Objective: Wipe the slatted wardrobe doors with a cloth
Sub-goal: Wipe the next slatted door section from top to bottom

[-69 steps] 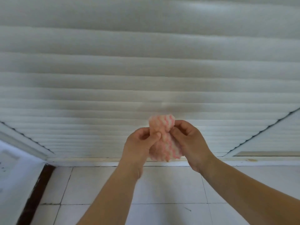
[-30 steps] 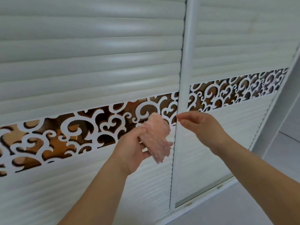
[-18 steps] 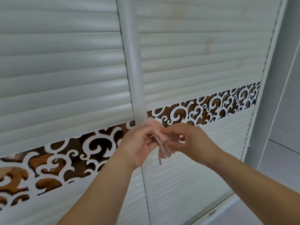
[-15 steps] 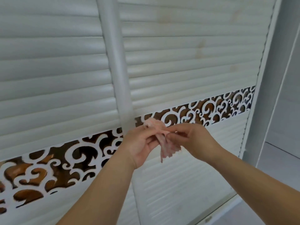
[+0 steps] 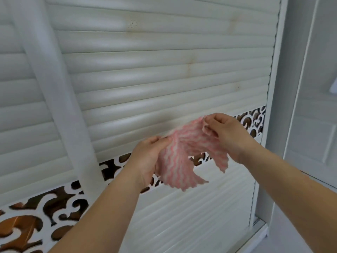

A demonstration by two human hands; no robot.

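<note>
Pink-and-white cloth (image 5: 184, 154): held in mid-air between both hands, just in front of the slatted wardrobe door (image 5: 164, 70), partly spread, lower edges hanging loose.
Left hand (image 5: 147, 157): at 8 o'clock of the cloth, fingers curled round its left edge, bunching it.
Right hand (image 5: 224, 134): at 2 o'clock, thumb and fingertips pinching the upper corner, pulling it outward, apparently to open a flat wiping face.
Door: brownish stains at 12 o'clock above the hands; likely the next target.
Fretwork band (image 5: 54, 207): carved scrollwork crossing behind the hands.
</note>
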